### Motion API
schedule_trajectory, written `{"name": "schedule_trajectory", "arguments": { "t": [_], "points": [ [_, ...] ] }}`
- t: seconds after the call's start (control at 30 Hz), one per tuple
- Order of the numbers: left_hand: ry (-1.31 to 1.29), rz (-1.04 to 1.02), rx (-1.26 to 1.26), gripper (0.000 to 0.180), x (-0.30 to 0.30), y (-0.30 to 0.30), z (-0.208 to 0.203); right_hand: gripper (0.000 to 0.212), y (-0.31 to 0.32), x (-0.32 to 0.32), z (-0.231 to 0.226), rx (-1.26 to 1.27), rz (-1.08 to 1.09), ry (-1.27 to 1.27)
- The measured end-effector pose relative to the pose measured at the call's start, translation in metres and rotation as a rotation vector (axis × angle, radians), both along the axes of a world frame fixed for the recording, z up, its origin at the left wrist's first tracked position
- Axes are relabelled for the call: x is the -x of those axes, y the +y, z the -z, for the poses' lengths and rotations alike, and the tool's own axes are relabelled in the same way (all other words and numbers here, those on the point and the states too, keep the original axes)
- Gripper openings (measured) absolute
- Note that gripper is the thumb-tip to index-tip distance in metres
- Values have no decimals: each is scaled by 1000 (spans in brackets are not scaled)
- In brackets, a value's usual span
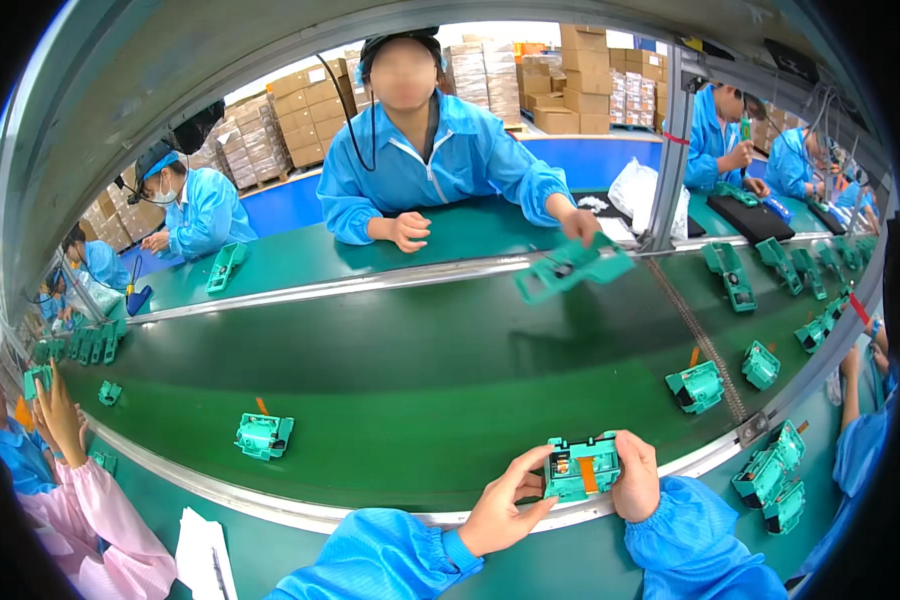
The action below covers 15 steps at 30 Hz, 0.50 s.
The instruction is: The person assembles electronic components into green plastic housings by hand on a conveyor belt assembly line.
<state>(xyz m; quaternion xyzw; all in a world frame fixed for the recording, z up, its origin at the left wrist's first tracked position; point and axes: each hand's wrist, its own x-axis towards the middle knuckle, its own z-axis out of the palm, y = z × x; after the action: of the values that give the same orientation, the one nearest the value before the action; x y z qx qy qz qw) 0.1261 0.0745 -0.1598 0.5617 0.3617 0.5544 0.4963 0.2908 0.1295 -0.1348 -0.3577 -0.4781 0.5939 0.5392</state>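
Observation:
Between my two hands is a teal plastic housing (568,486) with black edging, small parts inside and an orange strip hanging over its front. My left hand (508,505) grips its left side between thumb and fingers. My right hand (636,476) closes on its right side. The housing is held up over the near rim of the conveyor belt (390,400). On the belt's right part sit two similar teal housings, the closer one (696,387) showing an orange tab. Another housing (264,435) lies on the belt to the left.
Across the belt a person in blue (440,150) holds a blurred teal frame (574,268) above it. Stacked housings (770,475) stand right of my right arm. A metal post (667,150) rises beyond the belt. White paper with a pen (205,555) lies at my left, beside a pink sleeve (105,530).

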Motion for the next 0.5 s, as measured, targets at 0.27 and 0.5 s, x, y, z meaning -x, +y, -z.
{"name": "schedule_trajectory", "arguments": {
  "t": [0.27,0.5],
  "points": [
    [-14,-10,9,64,1,2,-3,28,7,-4,6,-5,-62,-21],
    [0,-4,33,65,1,-1,-4,29,5,-2,4,2,-48,-1]
  ]
}}
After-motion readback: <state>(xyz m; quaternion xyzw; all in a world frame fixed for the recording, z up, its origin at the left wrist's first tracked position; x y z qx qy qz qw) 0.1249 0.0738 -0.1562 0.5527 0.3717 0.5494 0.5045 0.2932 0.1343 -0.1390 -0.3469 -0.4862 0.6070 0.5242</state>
